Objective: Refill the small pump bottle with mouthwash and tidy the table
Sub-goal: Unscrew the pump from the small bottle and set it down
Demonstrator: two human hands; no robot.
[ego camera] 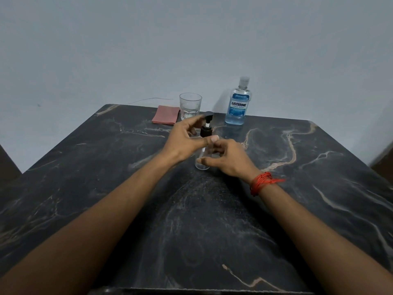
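A small clear pump bottle with a black pump head stands upright near the middle of the dark marble table. It looks empty. My left hand curls around the pump collar from the left, thumb across the neck. My right hand wraps the bottle's clear body from the right, thumb on its front. A capped Listerine mouthwash bottle, partly filled with blue liquid, stands at the back right, apart from both hands.
A clear drinking glass stands at the table's back edge just behind the pump bottle. A folded pink cloth lies to its left. A pale wall rises right behind the table.
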